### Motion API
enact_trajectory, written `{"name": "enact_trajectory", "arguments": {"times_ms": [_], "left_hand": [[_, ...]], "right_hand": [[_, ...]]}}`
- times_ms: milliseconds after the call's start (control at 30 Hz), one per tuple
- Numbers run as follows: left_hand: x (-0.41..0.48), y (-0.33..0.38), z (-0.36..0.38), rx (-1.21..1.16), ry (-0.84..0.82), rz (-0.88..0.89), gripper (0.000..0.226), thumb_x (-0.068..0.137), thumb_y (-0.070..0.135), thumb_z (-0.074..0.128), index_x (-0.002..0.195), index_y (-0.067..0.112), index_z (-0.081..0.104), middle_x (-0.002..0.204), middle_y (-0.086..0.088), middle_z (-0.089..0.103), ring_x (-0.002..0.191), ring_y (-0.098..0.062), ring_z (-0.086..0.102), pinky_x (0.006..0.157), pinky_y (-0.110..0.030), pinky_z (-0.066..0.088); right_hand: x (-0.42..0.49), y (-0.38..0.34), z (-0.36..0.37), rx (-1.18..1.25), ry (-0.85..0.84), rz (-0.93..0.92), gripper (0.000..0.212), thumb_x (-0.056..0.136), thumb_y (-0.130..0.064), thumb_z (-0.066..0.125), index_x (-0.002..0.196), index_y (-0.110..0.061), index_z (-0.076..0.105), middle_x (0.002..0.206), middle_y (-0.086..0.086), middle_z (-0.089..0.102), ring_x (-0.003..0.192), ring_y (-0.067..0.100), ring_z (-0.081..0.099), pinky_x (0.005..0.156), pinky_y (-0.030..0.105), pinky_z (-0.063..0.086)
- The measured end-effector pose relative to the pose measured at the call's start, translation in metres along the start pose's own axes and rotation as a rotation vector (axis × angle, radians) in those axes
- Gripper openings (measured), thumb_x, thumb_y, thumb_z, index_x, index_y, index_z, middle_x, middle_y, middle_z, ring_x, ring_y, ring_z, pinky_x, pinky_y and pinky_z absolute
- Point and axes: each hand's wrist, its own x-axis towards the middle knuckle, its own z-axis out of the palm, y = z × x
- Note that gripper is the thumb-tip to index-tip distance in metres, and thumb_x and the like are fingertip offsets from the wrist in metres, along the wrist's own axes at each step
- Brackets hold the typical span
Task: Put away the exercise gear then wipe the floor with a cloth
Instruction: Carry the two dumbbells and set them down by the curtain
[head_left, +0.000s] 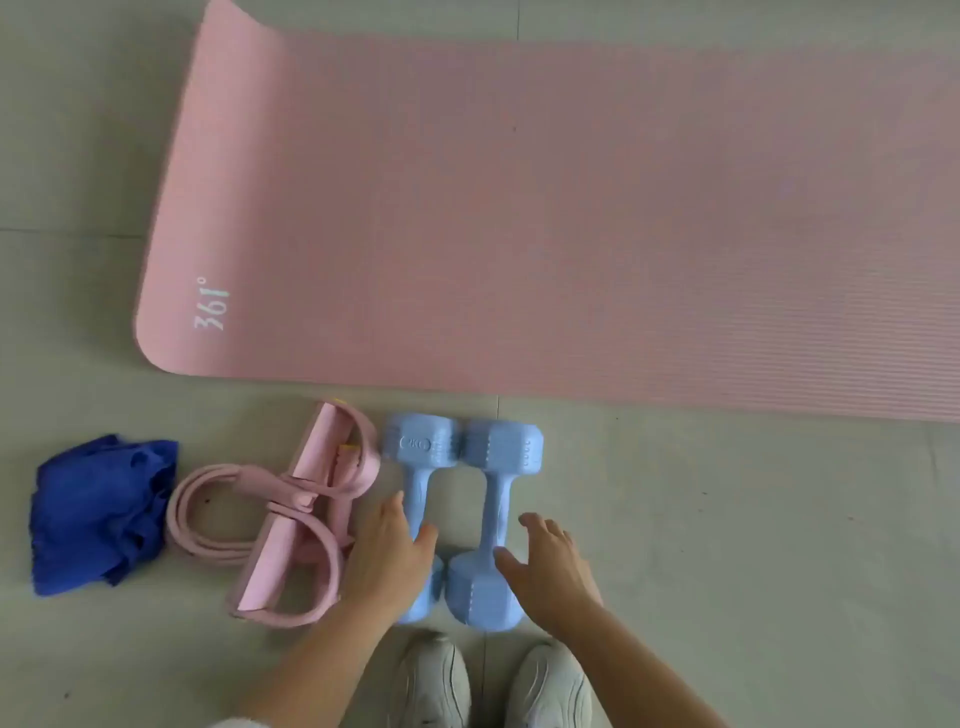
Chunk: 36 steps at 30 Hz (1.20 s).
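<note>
Dumbbells, two, light blue, side by side on floor (727, 519) below pink mat (519, 208). Head view: left hand (387, 551) spread over left dumbbell (418, 499) handle, not yet closed; right hand (550, 566) splayed beside right dumbbell (491, 519). Risk: partial grip lets one slip onto shoes (431, 680). Blue cloth (98, 514) far left.

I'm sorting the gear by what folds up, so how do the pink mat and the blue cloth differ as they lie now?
The pink mat is spread flat and smooth; the blue cloth is crumpled in a heap. The mat is far larger, running out of view at the right, while the cloth shows whole. The mat carries printed "361°" lettering; the cloth shows none. Both lie on the floor, untouched by either hand.
</note>
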Motion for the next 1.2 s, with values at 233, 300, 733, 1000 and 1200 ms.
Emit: {"name": "enact_trajectory", "arguments": {"times_ms": [233,300,733,1000,1200], "left_hand": [[0.063,-0.013,0.032,-0.367,-0.017,-0.123,0.021,0.092,0.027,0.057,0.076,0.014,0.053,0.07,-0.001,0.056,0.068,-0.02,0.054,0.057,-0.029,0.035],[0.068,-0.014,0.033,-0.423,-0.031,-0.143,0.025,0.092,0.03,0.058,0.073,0.015,0.053,0.068,-0.002,0.058,0.069,-0.022,0.056,0.059,-0.029,0.038],[-0.106,0.089,-0.068,-0.566,-0.15,-0.128,0.025,0.092,0.034,0.056,0.09,0.01,0.059,0.084,-0.008,0.066,0.079,-0.023,0.063,0.078,-0.037,0.05],[-0.326,0.216,-0.187,-0.549,-0.299,0.044,0.023,0.091,0.032,0.06,0.092,0.009,0.06,0.085,-0.008,0.065,0.082,-0.024,0.061,0.082,-0.04,0.049],[-0.455,0.312,-0.191,-0.461,-0.402,0.2,0.019,0.091,0.029,0.06,0.092,0.01,0.06,0.081,-0.004,0.062,0.077,-0.02,0.058,0.075,-0.033,0.045]], "right_hand": [[0.073,0.0,0.032,0.537,-0.024,0.107,0.017,0.09,-0.028,0.059,0.089,-0.013,0.051,0.08,-0.003,0.054,0.073,0.014,0.053,0.07,0.027,0.046],[0.079,-0.002,0.034,0.718,-0.071,0.143,0.018,0.091,-0.022,0.059,0.084,-0.01,0.049,0.076,0.002,0.05,0.066,0.014,0.048,0.063,0.024,0.041],[-0.11,-0.004,-0.091,0.886,0.041,0.219,0.013,0.09,-0.018,0.059,0.089,-0.008,0.051,0.083,0.007,0.051,0.075,0.02,0.048,0.069,0.029,0.04],[-0.365,0.009,-0.244,0.96,0.169,0.213,0.018,0.088,-0.02,0.062,0.099,-0.005,0.058,0.091,0.009,0.06,0.083,0.023,0.056,0.074,0.034,0.046],[-0.514,0.072,-0.318,1.128,0.274,0.171,0.01,0.088,-0.017,0.064,0.088,-0.009,0.058,0.086,0.009,0.061,0.081,0.024,0.059,0.079,0.038,0.049]]}}
